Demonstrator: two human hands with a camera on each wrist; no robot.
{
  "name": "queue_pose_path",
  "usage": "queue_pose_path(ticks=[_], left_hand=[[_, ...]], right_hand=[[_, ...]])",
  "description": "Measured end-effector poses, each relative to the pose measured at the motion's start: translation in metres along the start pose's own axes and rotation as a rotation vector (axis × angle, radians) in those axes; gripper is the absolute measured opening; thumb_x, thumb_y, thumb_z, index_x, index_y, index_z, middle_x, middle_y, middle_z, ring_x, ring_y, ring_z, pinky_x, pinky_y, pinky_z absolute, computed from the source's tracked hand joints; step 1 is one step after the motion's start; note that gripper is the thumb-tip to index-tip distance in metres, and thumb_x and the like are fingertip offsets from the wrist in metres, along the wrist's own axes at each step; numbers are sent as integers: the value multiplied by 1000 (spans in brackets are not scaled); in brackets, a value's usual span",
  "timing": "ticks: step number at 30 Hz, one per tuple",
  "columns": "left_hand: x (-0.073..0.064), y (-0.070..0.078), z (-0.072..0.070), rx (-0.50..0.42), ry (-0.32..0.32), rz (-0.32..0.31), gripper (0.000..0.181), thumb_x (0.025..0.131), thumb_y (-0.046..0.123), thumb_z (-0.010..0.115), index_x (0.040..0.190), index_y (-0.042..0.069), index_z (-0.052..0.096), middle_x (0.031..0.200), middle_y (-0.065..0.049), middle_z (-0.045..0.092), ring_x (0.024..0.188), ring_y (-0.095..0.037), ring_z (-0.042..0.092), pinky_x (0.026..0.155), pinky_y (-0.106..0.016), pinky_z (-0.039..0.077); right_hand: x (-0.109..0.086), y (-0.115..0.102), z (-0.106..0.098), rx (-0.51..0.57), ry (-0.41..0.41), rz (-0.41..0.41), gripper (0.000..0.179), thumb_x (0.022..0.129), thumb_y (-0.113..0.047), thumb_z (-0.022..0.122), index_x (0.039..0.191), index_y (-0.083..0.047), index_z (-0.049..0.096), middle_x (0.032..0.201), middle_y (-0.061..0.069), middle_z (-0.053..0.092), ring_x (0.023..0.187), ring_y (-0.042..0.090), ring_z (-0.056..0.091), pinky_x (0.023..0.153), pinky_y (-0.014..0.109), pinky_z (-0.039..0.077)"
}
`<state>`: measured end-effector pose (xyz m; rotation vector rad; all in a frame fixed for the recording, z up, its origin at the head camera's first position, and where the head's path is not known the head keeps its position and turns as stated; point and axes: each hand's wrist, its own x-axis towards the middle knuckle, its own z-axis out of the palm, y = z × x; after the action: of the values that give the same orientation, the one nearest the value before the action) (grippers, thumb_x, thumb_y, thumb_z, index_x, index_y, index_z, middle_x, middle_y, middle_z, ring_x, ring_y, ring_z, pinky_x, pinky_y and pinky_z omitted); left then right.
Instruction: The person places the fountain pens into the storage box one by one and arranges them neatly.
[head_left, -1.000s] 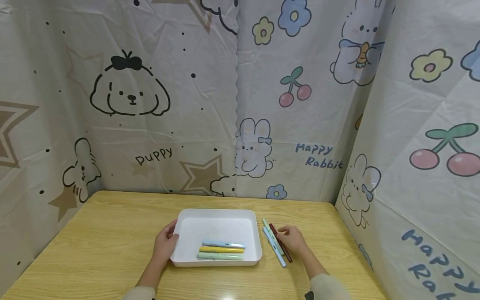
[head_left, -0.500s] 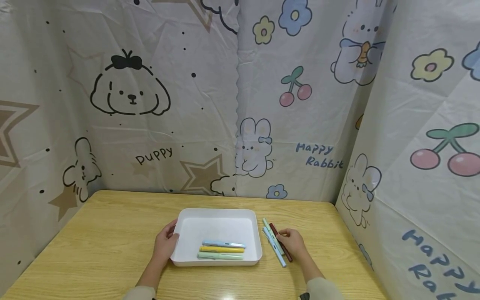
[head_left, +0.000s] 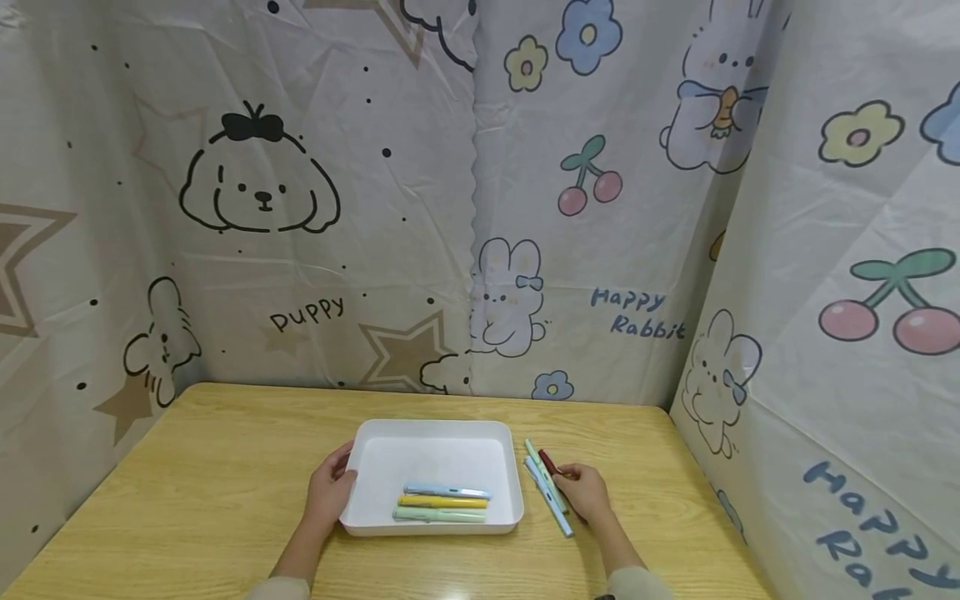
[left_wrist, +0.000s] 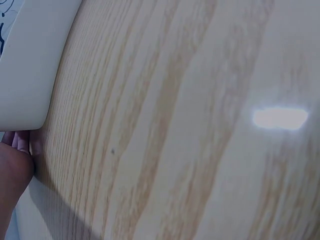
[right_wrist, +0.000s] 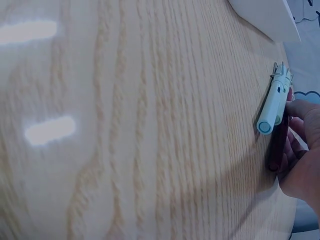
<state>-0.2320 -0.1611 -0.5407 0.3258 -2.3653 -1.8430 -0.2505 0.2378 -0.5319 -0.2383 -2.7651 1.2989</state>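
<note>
My left hand (head_left: 330,487) holds the left edge of a white tray (head_left: 517,492), thumb at the rim. In the left wrist view, its fingers (left_wrist: 20,142) bend in by the tray's corner. In the tray lie a light blue pen (head_left: 447,491), a yellow pen (head_left: 442,502) and a light green pen (head_left: 438,516). My right hand (head_left: 588,492) pinches a dark red pen (head_left: 548,460) between thumb and fingers; the hand hides its lower part in the head view. Beside it on the table, another light blue pen (head_left: 548,497) lies close against a second light green pen (head_left: 532,448).
The wooden table (head_left: 247,467) carries the tray and the loose pens right of it. A printed cloth (head_left: 405,208) hangs behind the table's back edge, and another cloth panel (head_left: 847,400) closes off the right side.
The dark red pen's lower end, visible below my right hand before, is now hidden behind it. My right forearm has swung slightly left. My left hand and the tray stay in place.
</note>
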Motion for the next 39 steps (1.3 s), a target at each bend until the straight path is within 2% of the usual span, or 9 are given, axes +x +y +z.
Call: queue_pose_path(ticks=[17,39], left_hand=[[-2,-3,-2,1,1,0,48,91,1,42,139,2,40,137,-25,46,121,-35,46,99,-46,40],[1,-2,0,6,2,1,48,91,3,42,139,2,41,136,-26,46,121,-36,47,100,-48,40]], right_hand=[[0,3,4,12,13,17,27,84,-16,65,103,4,68,84,9,62,75,15,51,63,25,39],[-2,-2,0,-39,17,-27,30,80,-12,67,102,9,66,84,13,65,72,16,54,61,25,43]])
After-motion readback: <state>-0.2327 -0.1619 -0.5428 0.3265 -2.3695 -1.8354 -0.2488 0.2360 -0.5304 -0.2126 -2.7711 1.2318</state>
